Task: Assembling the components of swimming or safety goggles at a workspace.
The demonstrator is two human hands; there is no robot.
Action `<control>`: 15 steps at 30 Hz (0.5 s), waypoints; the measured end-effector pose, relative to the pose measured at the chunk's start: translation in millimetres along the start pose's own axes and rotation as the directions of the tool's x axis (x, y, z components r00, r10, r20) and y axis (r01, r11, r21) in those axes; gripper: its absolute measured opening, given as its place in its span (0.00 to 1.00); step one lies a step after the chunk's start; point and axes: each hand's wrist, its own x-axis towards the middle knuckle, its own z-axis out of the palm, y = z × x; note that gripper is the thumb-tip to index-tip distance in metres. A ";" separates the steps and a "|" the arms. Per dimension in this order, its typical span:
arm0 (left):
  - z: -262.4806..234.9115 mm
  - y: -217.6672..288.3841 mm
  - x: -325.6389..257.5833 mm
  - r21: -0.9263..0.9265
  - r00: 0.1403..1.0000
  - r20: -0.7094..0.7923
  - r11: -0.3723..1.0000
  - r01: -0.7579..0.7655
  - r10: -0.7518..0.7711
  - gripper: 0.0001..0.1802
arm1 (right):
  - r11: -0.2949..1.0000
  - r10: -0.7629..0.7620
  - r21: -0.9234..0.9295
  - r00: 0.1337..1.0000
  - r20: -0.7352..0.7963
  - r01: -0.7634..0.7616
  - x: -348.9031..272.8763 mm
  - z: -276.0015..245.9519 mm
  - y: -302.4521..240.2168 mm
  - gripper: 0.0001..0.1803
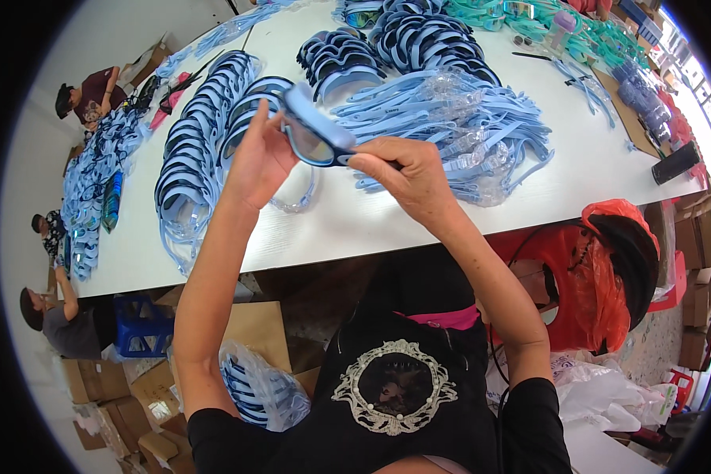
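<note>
My left hand and my right hand both hold one pair of blue swim goggles above the white table. The left hand grips the goggles' left end, the right hand pinches the right end. A clear strap hangs below the goggles. Rows of dark and light blue goggle frames lie left of my hands. A heap of light blue straps in clear wrapping lies just to the right.
More goggle frames and green goggles lie at the table's far side. A black phone rests near the right edge. An orange bag, cardboard boxes and a blue crate stand below. Other people work at left.
</note>
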 end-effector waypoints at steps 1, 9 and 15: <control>-4.0 1.8 -0.2 -0.009 0.999 -0.003 0.999 -0.039 0.039 0.32 | 1.000 0.004 -0.012 1.000 0.013 -0.003 -0.8 3.9 0.0 0.10; -42.1 68.8 -20.1 -0.098 0.931 -0.194 0.939 -0.331 0.308 0.16 | 0.718 -0.210 -0.659 0.972 0.103 0.225 3.9 -50.0 26.1 0.14; -177.3 121.9 -47.7 -0.229 0.940 0.031 0.917 -0.325 0.341 0.22 | 0.882 -0.009 -0.470 0.998 0.062 0.037 -5.2 -163.4 39.7 0.11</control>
